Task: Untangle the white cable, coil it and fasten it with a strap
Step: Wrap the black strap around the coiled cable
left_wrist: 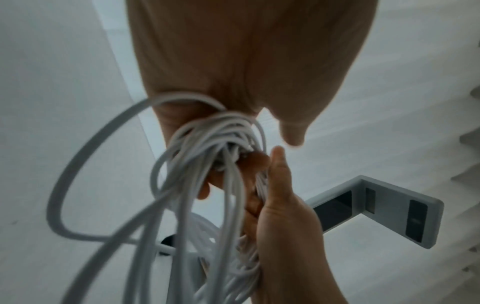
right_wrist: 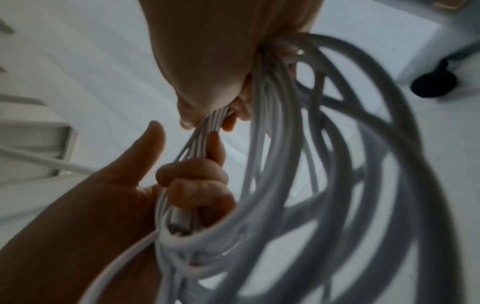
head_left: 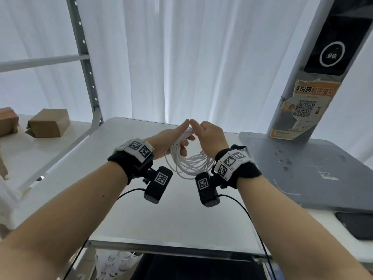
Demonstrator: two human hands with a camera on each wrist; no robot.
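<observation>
The white cable (head_left: pixel 189 163) is gathered into several loops that hang above the table (head_left: pixel 177 219). My left hand (head_left: pixel 180 138) grips the top of the bundle, fingers curled round it and thumb sticking out. My right hand (head_left: pixel 198 131) pinches the same strands just beside it, so the fingertips of both hands almost meet. In the right wrist view the left hand's fingers (right_wrist: pixel 197 185) wrap the cable (right_wrist: pixel 285 164), with a white plug (right_wrist: pixel 179 220) showing under them. The left wrist view has the cable (left_wrist: pixel 207 156) bunched between both hands. I see no strap.
A grey stand (head_left: pixel 302 98) with a black panel and a QR sticker rises from a grey base plate (head_left: pixel 302 174) at the right. A black phone (head_left: pixel 357 225) lies near the right edge. Cardboard boxes (head_left: pixel 48 123) sit on a shelf at the left, behind a metal post (head_left: pixel 86 67).
</observation>
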